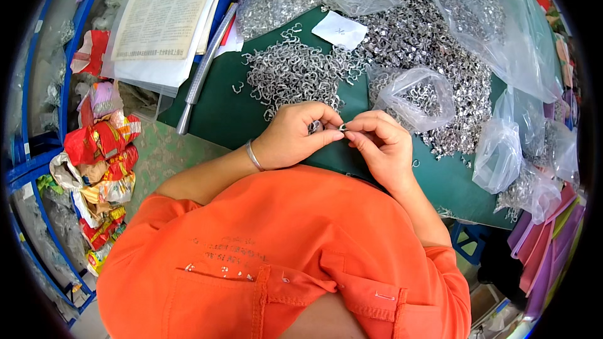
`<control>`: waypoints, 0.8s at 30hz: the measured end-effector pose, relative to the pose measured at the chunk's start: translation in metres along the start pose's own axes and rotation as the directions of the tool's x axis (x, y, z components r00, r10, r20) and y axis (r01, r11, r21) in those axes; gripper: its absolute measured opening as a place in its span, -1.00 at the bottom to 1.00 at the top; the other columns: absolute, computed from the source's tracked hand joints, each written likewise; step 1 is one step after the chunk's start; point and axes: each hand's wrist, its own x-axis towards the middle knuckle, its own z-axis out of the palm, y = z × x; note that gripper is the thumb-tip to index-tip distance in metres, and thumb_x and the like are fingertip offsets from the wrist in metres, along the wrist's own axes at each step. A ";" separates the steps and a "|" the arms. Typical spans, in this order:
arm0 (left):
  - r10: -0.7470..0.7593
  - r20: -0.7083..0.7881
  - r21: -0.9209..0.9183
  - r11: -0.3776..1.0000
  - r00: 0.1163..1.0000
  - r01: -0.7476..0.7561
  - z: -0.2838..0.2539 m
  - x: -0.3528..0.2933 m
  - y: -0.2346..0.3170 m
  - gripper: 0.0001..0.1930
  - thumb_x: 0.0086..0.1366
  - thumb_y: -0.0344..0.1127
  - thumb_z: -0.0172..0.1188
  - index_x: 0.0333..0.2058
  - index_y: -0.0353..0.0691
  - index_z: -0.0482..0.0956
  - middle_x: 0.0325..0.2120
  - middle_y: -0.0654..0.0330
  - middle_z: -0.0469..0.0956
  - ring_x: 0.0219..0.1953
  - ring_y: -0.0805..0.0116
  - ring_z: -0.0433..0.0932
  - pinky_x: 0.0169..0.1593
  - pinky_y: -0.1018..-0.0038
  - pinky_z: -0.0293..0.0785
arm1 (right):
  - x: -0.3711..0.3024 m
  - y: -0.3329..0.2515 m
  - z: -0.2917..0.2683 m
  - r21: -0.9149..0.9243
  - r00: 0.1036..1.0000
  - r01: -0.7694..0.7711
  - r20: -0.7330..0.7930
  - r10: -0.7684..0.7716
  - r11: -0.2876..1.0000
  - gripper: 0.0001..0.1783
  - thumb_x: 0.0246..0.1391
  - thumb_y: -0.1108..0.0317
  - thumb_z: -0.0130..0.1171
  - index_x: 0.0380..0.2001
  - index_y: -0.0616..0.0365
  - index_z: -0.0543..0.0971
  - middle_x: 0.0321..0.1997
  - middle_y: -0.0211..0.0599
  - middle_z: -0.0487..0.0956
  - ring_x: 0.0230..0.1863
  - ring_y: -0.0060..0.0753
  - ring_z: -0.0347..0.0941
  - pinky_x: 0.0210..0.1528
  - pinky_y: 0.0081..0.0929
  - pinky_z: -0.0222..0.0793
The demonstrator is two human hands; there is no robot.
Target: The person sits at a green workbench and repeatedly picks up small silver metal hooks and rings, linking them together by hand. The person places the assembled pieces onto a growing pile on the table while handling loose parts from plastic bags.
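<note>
Close over the table edge, my left hand (292, 133) and my right hand (384, 144) meet fingertip to fingertip. Both pinch a small silvery metal piece (343, 128); its exact shape is mostly covered by the fingers. More small metal pieces (314, 127) show in the curl of my left fingers. Just beyond my left hand spreads a heap of curved, hook-like metal pieces (289, 75). A larger, darker heap of small shiny metal parts (461, 78) lies farther right, with an open clear plastic bag (433, 103) resting against it, near my right hand.
The green tabletop (232, 113) carries more clear bags of metal parts (279, 6) at the back. A white paper slip (340, 30) lies between the heaps. To the left are a long silvery bar (207, 69), a printed sheet (169, 31) and blue shelving (28, 169).
</note>
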 end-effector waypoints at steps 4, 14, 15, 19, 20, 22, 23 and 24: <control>-0.005 -0.046 0.001 1.000 0.999 0.005 -0.001 -0.001 0.002 -0.86 0.16 -0.44 0.34 -0.29 -0.28 0.61 -0.39 0.25 0.61 -0.34 0.53 0.55 -0.24 0.59 0.47 | 0.006 0.000 0.004 -0.281 0.939 0.307 -0.069 -0.338 0.909 -0.86 -0.05 0.64 0.28 -0.38 0.22 0.63 -0.26 -0.27 0.58 -0.32 -0.47 0.51 -0.30 -0.59 0.45; 0.288 -0.074 0.120 0.953 0.955 -0.278 -0.002 0.001 0.003 -0.90 0.09 -0.51 0.35 -0.40 -0.28 0.62 -0.41 0.15 0.62 -0.35 0.33 0.60 -0.27 0.49 0.49 | -0.004 0.001 0.010 0.160 0.976 0.157 -0.175 -0.129 0.974 -0.85 -0.06 0.64 0.29 -0.36 0.27 0.58 -0.32 -0.26 0.59 -0.33 -0.52 0.52 -0.31 -0.59 0.45; 0.307 -0.075 0.131 0.946 0.949 -0.296 -0.003 0.001 0.004 -0.90 0.09 -0.52 0.36 -0.41 -0.29 0.62 -0.42 0.15 0.62 -0.36 0.33 0.60 -0.27 0.48 0.49 | -0.004 0.001 0.010 0.133 0.973 0.176 -0.172 -0.153 0.975 -0.84 -0.06 0.65 0.29 -0.37 0.27 0.58 -0.33 -0.25 0.59 -0.33 -0.50 0.52 -0.31 -0.58 0.45; 0.360 -0.060 0.150 0.925 0.931 -0.348 -0.004 0.002 0.009 -0.90 0.08 -0.54 0.35 -0.42 -0.30 0.61 -0.42 0.15 0.62 -0.38 0.35 0.59 -0.29 0.49 0.48 | 0.002 -0.005 0.002 -0.147 0.899 0.420 -0.068 -0.433 0.896 -0.81 -0.12 0.69 0.26 -0.39 0.27 0.56 -0.35 -0.22 0.58 -0.37 -0.36 0.52 -0.32 -0.51 0.45; 0.367 -0.052 0.147 0.923 0.929 -0.357 -0.004 0.002 0.009 -0.91 0.09 -0.54 0.35 -0.42 -0.30 0.61 -0.42 0.16 0.62 -0.38 0.36 0.58 -0.29 0.49 0.48 | 0.003 -0.010 -0.003 -0.249 0.847 0.514 -0.002 -0.531 0.821 -0.80 -0.15 0.70 0.26 -0.39 0.27 0.56 -0.35 -0.21 0.58 -0.38 -0.32 0.51 -0.32 -0.49 0.45; 0.344 -0.113 0.086 0.938 0.932 -0.336 -0.004 0.001 0.007 -0.91 0.10 -0.55 0.34 -0.41 -0.31 0.60 -0.42 0.16 0.61 -0.38 0.38 0.58 -0.29 0.51 0.47 | 0.005 -0.023 -0.012 -0.368 0.759 0.599 -0.023 -0.651 0.711 -0.77 -0.19 0.71 0.24 -0.39 0.25 0.56 -0.36 -0.19 0.57 -0.39 -0.24 0.50 -0.33 -0.46 0.44; 0.331 -0.142 0.054 0.944 0.933 -0.327 -0.003 0.000 0.006 -0.91 0.10 -0.56 0.33 -0.41 -0.31 0.60 -0.42 0.17 0.61 -0.38 0.39 0.57 -0.29 0.52 0.47 | 0.006 -0.029 -0.019 -0.426 0.708 0.631 -0.027 -0.706 0.649 -0.76 -0.22 0.72 0.23 -0.39 0.25 0.56 -0.36 -0.18 0.57 -0.40 -0.20 0.50 -0.33 -0.44 0.44; 0.272 -0.172 0.018 0.962 0.947 -0.273 -0.005 -0.002 0.005 -0.92 0.13 -0.57 0.31 -0.39 -0.32 0.60 -0.41 0.18 0.60 -0.36 0.43 0.56 -0.27 0.54 0.46 | 0.008 -0.033 -0.027 -0.568 0.688 0.560 -0.087 -0.720 0.603 -0.74 -0.23 0.72 0.23 -0.39 0.24 0.56 -0.35 -0.18 0.56 -0.38 -0.19 0.49 -0.32 -0.43 0.43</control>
